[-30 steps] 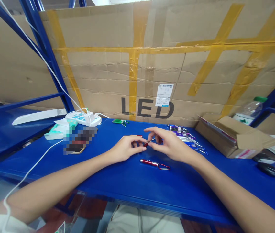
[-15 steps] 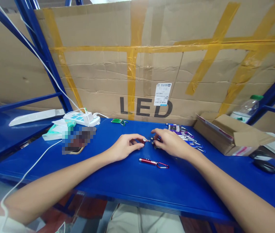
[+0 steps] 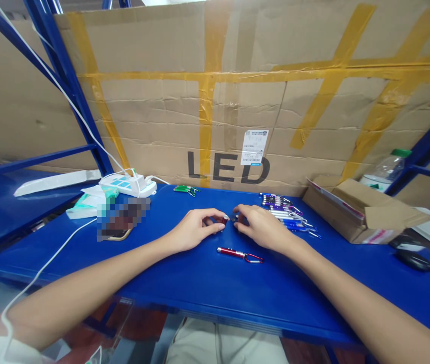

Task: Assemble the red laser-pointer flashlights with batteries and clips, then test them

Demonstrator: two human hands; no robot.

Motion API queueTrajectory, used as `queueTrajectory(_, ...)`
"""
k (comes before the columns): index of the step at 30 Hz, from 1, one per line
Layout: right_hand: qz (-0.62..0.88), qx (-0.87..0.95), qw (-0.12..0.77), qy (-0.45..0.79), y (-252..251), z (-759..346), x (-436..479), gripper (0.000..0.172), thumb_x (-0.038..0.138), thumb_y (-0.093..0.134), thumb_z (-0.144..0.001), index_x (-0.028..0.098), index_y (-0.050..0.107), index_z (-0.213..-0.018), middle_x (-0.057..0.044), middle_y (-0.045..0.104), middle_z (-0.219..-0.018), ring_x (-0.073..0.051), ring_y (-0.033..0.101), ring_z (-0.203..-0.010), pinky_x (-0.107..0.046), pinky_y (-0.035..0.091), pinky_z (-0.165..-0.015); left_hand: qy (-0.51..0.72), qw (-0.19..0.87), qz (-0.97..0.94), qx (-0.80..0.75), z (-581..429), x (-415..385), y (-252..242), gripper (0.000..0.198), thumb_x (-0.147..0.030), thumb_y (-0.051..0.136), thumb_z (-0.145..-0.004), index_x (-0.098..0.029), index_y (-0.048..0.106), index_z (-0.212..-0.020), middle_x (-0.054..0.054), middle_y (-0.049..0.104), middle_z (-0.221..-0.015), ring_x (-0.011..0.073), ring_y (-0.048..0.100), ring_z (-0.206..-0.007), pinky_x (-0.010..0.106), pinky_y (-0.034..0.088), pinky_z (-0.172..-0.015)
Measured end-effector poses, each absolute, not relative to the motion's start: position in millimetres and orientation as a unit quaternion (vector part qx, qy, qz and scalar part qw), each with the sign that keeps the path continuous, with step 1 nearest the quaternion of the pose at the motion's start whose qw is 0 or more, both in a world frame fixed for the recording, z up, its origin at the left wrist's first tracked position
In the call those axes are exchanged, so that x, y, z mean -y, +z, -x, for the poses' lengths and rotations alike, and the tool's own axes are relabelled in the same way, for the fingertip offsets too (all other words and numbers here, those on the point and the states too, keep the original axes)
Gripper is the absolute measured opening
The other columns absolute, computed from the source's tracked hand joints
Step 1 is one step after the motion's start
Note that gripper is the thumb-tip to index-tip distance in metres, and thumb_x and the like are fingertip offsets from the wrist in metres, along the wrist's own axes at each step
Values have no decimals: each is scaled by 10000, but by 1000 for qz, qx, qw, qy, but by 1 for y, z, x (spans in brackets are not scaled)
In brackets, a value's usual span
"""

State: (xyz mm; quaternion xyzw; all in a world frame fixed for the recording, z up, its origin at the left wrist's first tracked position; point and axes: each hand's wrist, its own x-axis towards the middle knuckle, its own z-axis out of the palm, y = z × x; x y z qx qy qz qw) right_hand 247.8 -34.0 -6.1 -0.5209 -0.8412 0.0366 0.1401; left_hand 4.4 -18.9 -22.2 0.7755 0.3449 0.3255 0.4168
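With our left hand (image 3: 192, 231) we pinch a short red piece (image 3: 224, 220), its end turned toward our curled right hand (image 3: 263, 230), probably for easy reach, though we cannot tell whether that one grips anything, while a red penlight (image 3: 233, 252) lies nearer us on the worktop (image 3: 207, 283), perhaps leaving both hands room.

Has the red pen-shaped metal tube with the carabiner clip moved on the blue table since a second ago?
No: against the black LED lettering on the brown cardboard, the red tube shows no clear shift.
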Motion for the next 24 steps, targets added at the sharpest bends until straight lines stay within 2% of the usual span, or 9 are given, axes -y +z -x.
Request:
queueTrajectory(4, 519, 842, 141, 42, -3, -254, 32, 258, 165, 622, -973, 182, 666, -1227, -105, 787, -1103, -263, 720, -987, -316, 470, -813, 323, 417, -776, -347, -5, 19, -22, 341, -378, 746, -936, -179, 781, -1210, 55, 813, -1006, 171, 692, -787, 286, 546, -753)
queueTrajectory(9, 517, 845, 119, 73, 0, -263, 28, 277, 86, 616, -924, 202, 692, -1164, -71, 803, -990, -242, 730, -891, -297, 448, -737, 321, 421, -775, -345, -4, 19, -22, 333, -371, 745, -942, -187, 782, -1217, 51, 812, -997, 170, 694, -783, 283, 545, -749)
queueTrajectory(16, 515, 845, 130, 62, 0, -253, 35, 209, 197, 644, -972, 192, 677, -1178, -101, 767, -1104, -260, 712, -979, -322, 467, -808, 323, 420, -775, -344, -4, 18, -24, 333, -346, 743, -935, -179, 780, -1221, 58, 813, -1027, 172, 696, -801, 285, 544, -760)
queueTrajectory(24, 487, 858, 142, 78, -4, -246, 39, 279, 94, 620, -943, 201, 668, -1196, -81, 781, -1072, -251, 714, -968, -318, 455, -795, 314, 426, -776, -343, -5, 18, -24, 347, -341, 748, -918, -163, 780, -1214, 63, 804, -1021, 175, 697, -800, 283, 540, -757)
